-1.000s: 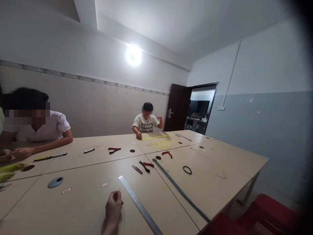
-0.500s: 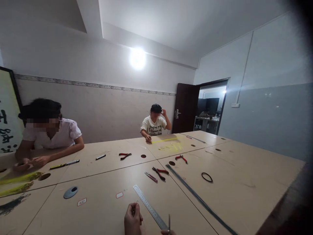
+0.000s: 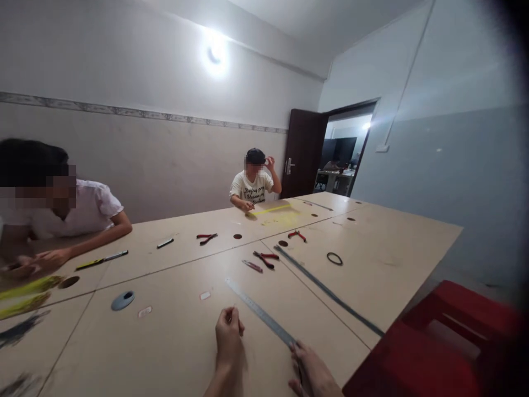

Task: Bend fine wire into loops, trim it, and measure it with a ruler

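- Lettering [image 3: 253, 194] on a cream shirt [image 3: 239, 185]: dark script, blurred.
- Red-edged label [image 3: 144, 312] on the table [image 3: 165, 353]: too small to read.
- Left hand [image 3: 228, 333]: fingertips pinching a thin wire [image 3: 235, 306], beside the steel ruler [image 3: 260, 311].
- Right hand [image 3: 312, 366]: curled at the ruler's near end; cannot tell what it holds.

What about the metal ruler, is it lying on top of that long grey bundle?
No, the metal ruler lies on the tabletop, with bare surface between it and the grey bundle.

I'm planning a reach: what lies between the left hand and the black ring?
The ruler, then a table seam, then the grey bundle; head view.
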`<action>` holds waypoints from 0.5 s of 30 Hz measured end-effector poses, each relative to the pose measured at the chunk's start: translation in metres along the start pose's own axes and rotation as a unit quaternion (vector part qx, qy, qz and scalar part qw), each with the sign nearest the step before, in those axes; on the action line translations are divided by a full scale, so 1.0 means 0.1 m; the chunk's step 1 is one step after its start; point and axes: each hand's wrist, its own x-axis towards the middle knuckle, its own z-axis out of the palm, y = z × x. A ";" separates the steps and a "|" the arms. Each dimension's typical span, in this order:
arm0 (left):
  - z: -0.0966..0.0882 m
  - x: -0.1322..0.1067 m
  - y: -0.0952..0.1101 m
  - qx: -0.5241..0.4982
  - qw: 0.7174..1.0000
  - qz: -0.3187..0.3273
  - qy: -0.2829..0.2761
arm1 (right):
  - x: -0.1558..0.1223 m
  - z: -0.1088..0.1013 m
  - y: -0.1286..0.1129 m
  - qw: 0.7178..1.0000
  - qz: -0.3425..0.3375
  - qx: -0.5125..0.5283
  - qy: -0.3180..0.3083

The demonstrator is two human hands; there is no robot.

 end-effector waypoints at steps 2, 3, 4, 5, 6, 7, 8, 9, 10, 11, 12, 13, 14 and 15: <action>-0.01 -0.01 0.03 0.011 1.000 -0.012 0.001 | -0.06 -0.03 -0.03 0.999 0.015 0.002 -0.031; -0.01 -0.01 0.05 0.015 1.000 -0.019 0.001 | -0.10 -0.08 -0.06 0.998 0.023 0.004 -0.051; -0.02 -0.01 0.06 0.017 1.000 -0.026 0.001 | -0.13 -0.14 -0.10 0.997 0.030 0.007 -0.073; -0.02 -0.02 0.07 0.018 0.999 -0.033 -0.001 | -0.16 -0.21 -0.14 0.995 0.036 0.009 -0.095; -0.01 -0.02 0.08 0.018 0.999 -0.037 -0.002 | -0.19 -0.29 -0.18 0.993 0.040 0.011 -0.115; -0.01 -0.02 0.09 0.018 0.999 -0.040 -0.004 | -0.21 -0.37 -0.22 0.990 0.044 0.013 -0.130; -0.01 -0.02 0.10 0.017 0.999 -0.041 -0.007 | -0.23 -0.45 -0.25 0.989 0.047 0.013 -0.141; -0.01 -0.02 0.10 0.017 0.999 -0.040 -0.010 | -0.25 -0.51 -0.27 0.988 0.049 0.014 -0.148; -0.01 -0.03 0.11 0.017 0.999 -0.038 -0.013 | -0.27 -0.57 -0.27 0.987 0.048 0.015 -0.152; -0.01 -0.03 0.12 0.018 0.999 -0.033 -0.015 | -0.29 -0.61 -0.26 0.987 0.045 0.018 -0.152; -0.01 -0.03 0.12 0.020 0.999 -0.028 -0.016 | -0.31 -0.64 -0.23 0.988 0.040 0.023 -0.150; -0.01 -0.03 0.12 0.021 0.999 -0.023 -0.015 | -0.33 -0.67 -0.20 0.988 0.032 0.029 -0.145; -0.01 -0.04 0.12 0.023 0.999 -0.019 -0.013 | -0.35 -0.69 -0.15 0.989 0.025 0.037 -0.140; -0.01 -0.04 0.12 0.024 0.999 -0.017 -0.011 | -0.36 -0.70 -0.11 0.990 0.018 0.046 -0.134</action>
